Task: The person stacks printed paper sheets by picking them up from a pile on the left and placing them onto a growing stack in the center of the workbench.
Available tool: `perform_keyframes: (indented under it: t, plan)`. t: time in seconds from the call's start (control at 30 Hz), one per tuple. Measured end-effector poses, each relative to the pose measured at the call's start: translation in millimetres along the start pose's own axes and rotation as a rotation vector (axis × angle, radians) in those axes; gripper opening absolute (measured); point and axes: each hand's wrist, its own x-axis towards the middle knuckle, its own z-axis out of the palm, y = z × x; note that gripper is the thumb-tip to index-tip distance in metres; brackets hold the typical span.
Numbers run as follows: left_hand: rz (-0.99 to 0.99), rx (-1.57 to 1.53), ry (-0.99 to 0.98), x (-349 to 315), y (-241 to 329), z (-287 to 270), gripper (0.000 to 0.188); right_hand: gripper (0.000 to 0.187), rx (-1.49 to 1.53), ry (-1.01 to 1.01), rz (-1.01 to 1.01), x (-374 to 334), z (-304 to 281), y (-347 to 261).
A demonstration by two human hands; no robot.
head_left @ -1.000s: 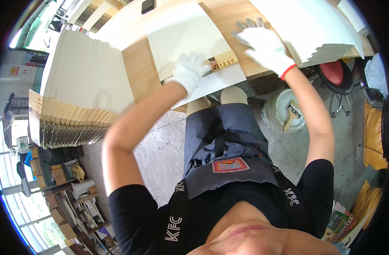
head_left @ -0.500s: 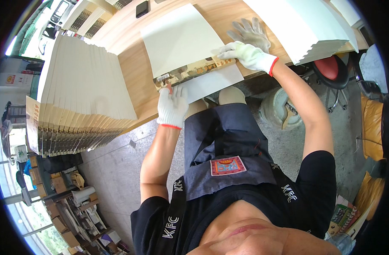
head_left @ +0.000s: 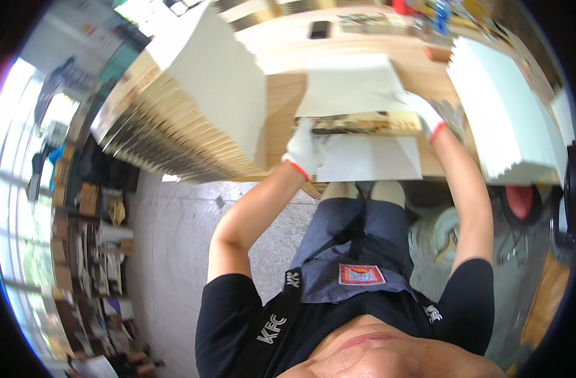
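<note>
The light wooden counter (head_left: pixel 285 94) bears a stack of pale covers (head_left: pixel 231 94) at left, a white paper stack (head_left: pixel 496 107) at right with a grey glove (head_left: pixel 452 116) beside it, a black phone (head_left: pixel 319 29) farther back, and between the stacks a white sheet (head_left: pixel 373 159).

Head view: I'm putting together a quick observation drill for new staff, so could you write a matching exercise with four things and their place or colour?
Column one
1. Gloved left hand
2. Gloved right hand
3. Phone
4. Stool seat

Column two
A. At the right end of the patterned strip
B. Red, below the table's near edge
C. At the left end of the patterned strip
D. Dark, lying on the table beyond the patterned strip

Right pairs
1-C; 2-A; 3-D; 4-B
</note>
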Motion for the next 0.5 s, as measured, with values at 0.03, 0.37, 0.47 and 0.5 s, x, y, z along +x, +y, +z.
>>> perform_keyframes:
  t: [0.03, 0.37, 0.47, 0.5]
  plan:
    - [0.067, 0.051, -0.06, -12, 7, 4, 0.026, 0.041, 0.023, -0.003, -0.116, -9, 13, 0]
    - [1.152, 0.916, -0.355, -166, 139, 17, 0.03, 0.043, -0.487, 0.083, -0.887, -76, 149, -79]
    - [0.969, 0.519, -0.282, -212, 213, 15, 0.033, 0.043, -1.414, 0.176, -1.539, -45, 233, -119]
    - [1.076, 0.52, -0.308, -215, 238, 8, 0.039, 0.046, -1.436, 0.289, -1.756, -19, 259, -126]
